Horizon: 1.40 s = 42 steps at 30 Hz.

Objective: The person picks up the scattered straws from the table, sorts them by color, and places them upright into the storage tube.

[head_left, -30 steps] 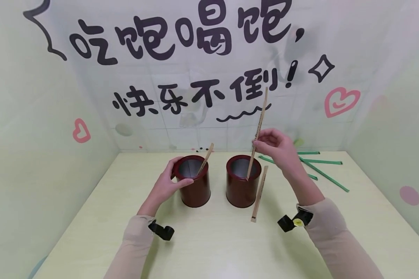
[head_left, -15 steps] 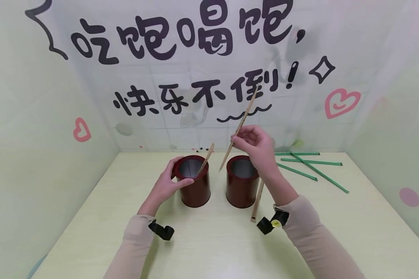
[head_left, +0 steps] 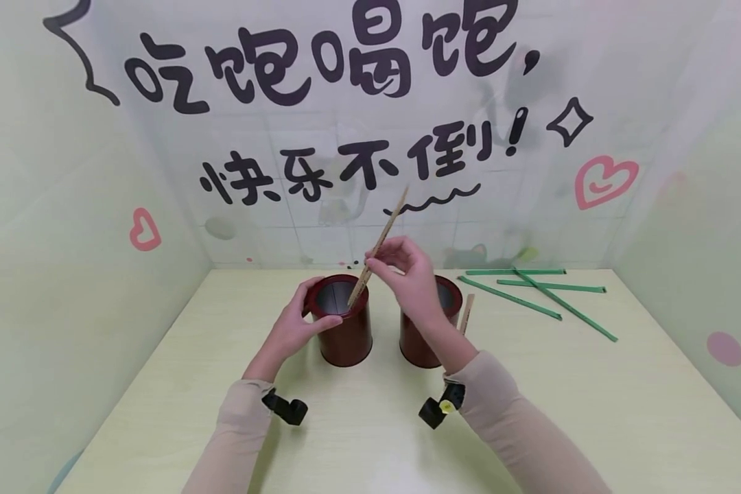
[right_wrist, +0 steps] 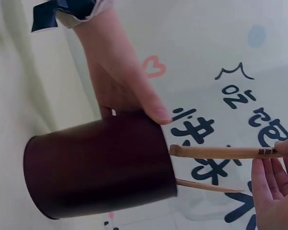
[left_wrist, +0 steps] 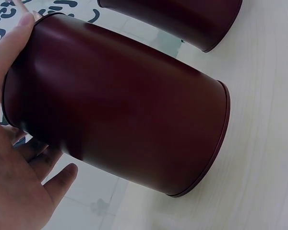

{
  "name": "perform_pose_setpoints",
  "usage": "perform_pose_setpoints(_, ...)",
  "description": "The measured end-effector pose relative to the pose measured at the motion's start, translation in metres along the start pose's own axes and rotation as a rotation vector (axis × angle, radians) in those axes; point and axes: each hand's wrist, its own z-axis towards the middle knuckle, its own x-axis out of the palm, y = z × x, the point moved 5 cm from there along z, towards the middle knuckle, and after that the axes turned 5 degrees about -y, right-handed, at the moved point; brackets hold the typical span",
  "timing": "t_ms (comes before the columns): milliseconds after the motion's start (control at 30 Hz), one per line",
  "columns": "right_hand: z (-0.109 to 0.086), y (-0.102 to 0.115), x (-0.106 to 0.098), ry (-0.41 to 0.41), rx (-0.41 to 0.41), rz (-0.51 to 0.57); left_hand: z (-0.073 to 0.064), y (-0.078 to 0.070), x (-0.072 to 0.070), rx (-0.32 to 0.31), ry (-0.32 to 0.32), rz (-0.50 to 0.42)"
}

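My left hand (head_left: 296,329) holds the left dark red can (head_left: 346,343) around its rim, thumb across the near side. The can stands upright on the table. Between thumb and fingertips, my right hand (head_left: 412,281) pinches a long straw in a brown paper wrapper (head_left: 390,230). It slants, its lower end right at this can's opening. A second brown wrapped straw (right_wrist: 209,186) sticks out of the same can in the right wrist view. Partly hidden behind my right hand and wrist, another dark red can (head_left: 412,343) stands to the right.
One more brown wrapped straw (head_left: 467,312) shows beside the right can, partly covered by my forearm. Several green strips (head_left: 552,291) lie crossed at the table's back right. A printed sheet (head_left: 253,233) with large dark writing forms the back wall.
My right hand has carried the brown wrapped straw leftward, from over the right can to the left can's opening, and lowered it. My left hand stays on the left can.
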Motion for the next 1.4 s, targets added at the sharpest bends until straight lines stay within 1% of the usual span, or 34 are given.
perform_pose_setpoints(133, -0.005, -0.008, 0.014, 0.066, 0.045, -0.089, 0.0, 0.001, 0.0, 0.007, 0.0, -0.006)
perform_pose_setpoints(233, -0.008, -0.012, 0.02, 0.115, 0.066, -0.158, 0.0, 0.002, 0.0, 0.014, -0.002, -0.017)
perform_pose_setpoints(333, -0.011, -0.012, 0.02, 0.146, 0.067, -0.192, 0.0, 0.001, 0.0, 0.027, 0.0, -0.023)
perform_pose_setpoints(467, -0.013, -0.01, 0.013, 0.158, 0.053, -0.19, 0.0, 0.001, 0.001, 0.033, 0.001, -0.022)
perform_pose_setpoints(567, -0.013, -0.007, 0.003, 0.15, 0.044, -0.176, 0.0, 0.0, 0.001, 0.027, -0.003, -0.021)
perform_pose_setpoints(667, -0.013, -0.005, -0.011, 0.13, 0.047, -0.189, 0.001, 0.0, 0.001, 0.028, -0.006, -0.017)
perform_pose_setpoints(867, -0.012, -0.005, -0.043, 0.052, 0.076, -0.219, 0.001, 0.003, 0.0, 0.025, -0.008, -0.013)
perform_pose_setpoints(1000, -0.011, -0.005, -0.064, -0.001, 0.08, -0.23, 0.001, 0.004, 0.0, 0.021, -0.01, -0.016)
perform_pose_setpoints(1233, -0.011, -0.015, -0.102, -0.098, 0.089, -0.243, 0.001, 0.005, 0.002, 0.023, -0.007, -0.012)
perform_pose_setpoints(1400, -0.013, -0.027, -0.126, -0.157, 0.145, -0.234, 0.001, 0.004, 0.002, 0.022, -0.007, -0.011)
